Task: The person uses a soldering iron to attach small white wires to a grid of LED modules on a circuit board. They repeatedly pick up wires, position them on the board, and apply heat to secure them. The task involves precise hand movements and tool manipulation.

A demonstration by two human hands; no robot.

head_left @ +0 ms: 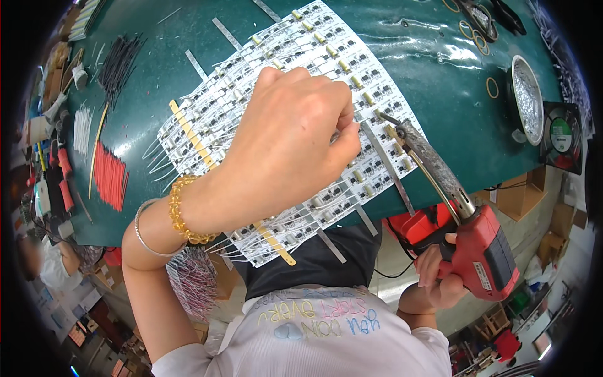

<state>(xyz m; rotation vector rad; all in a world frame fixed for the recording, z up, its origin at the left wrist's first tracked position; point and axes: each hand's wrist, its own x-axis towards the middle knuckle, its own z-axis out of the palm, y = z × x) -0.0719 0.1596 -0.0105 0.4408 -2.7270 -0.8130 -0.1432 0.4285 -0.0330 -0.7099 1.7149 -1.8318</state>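
Note:
A large white panel of small circuit boards (339,41) lies on the green table and reaches over its near edge. It carries rows of black chips and yellowish parts, with thin white wires sticking out along its left and near sides. Above its middle my left hand (295,129) is closed, thumb against the curled index finger; whatever the pinch holds is too small to make out. My right hand (436,273) grips the red handle of a soldering gun (483,251). Its thin tip is at the panel's right part, just right of my left thumb.
Flat metal strips (389,166) and yellow strips (274,244) lie by or across the panel. Bundles of red wires (111,176) and black wires (119,66) lie at left. On the right are a metal bowl (526,100), a small fan (562,135) and rubber bands (492,88).

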